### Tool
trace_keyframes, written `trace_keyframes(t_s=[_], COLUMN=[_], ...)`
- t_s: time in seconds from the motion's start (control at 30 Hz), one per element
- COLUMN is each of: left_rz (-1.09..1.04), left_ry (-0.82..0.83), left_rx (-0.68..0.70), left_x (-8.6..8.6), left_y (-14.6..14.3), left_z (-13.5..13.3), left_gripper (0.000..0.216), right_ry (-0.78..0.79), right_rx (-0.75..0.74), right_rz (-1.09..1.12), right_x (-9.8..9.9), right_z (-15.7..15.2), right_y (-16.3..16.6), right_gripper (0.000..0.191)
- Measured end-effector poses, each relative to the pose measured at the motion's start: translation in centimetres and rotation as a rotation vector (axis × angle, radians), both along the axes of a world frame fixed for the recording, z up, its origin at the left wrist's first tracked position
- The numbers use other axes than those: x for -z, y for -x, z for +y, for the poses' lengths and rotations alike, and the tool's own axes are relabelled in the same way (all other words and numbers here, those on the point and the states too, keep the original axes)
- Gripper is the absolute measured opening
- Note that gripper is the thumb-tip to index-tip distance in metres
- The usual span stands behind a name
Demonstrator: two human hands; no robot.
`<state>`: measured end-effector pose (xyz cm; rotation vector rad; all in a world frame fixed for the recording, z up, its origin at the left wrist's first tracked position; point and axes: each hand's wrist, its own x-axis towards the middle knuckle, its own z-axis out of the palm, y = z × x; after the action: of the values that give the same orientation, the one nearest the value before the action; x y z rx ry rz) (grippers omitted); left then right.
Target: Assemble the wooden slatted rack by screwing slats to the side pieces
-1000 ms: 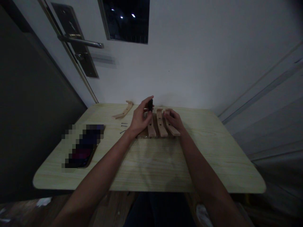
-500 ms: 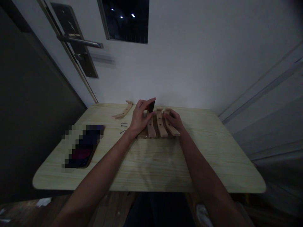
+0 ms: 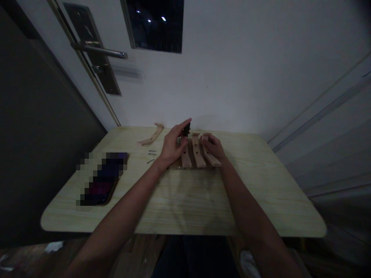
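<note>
On the table, three curved wooden pieces lie side by side across a flat brown board (image 3: pixel 176 167): a left piece (image 3: pixel 186 159), a middle piece (image 3: pixel 198 156) and a right piece (image 3: pixel 213 160). Dark holes show in their faces. My left hand (image 3: pixel 171 146) is closed at the left piece's far end, its fingers around a small black object (image 3: pixel 187 129) whose kind I cannot make out. Its thumb lies by the left piece. My right hand (image 3: pixel 214 146) wraps round the far part of the right piece; some of its fingers are hidden.
A loose curved wooden piece (image 3: pixel 152 136) lies at the back left. Several screws (image 3: pixel 152 154) lie in front of it. A phone (image 3: pixel 107 177), partly pixelated, rests on the table's left side. Behind the table (image 3: pixel 261 193) stands a white door with a metal handle (image 3: pixel 100 50).
My left hand's fingers and the small black object have shifted slightly. My right hand keeps its grip, and the wooden pieces stay in place; the view has moved a touch.
</note>
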<state>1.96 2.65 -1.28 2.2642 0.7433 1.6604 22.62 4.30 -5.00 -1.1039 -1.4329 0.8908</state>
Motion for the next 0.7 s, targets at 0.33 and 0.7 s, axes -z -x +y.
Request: trace_keyframes(t_s=[0.33,0.7], left_rz=[0.001,-0.021], left_ry=[-0.09,-0.042], left_rx=[-0.147,-0.116], left_x=[-0.58,-0.34], left_y=[0.12,-0.17], left_z=[0.17,-0.11], left_gripper=[0.047,0.048], right_ry=[-0.034,-0.021], right_rx=[0.043,0.034], right_rz=[-0.04,0.007], right_x=[0.0,-0.17], right_z=[-0.03,-0.1], right_y=[0.24,0.33], right_gripper=[0.04,0.042])
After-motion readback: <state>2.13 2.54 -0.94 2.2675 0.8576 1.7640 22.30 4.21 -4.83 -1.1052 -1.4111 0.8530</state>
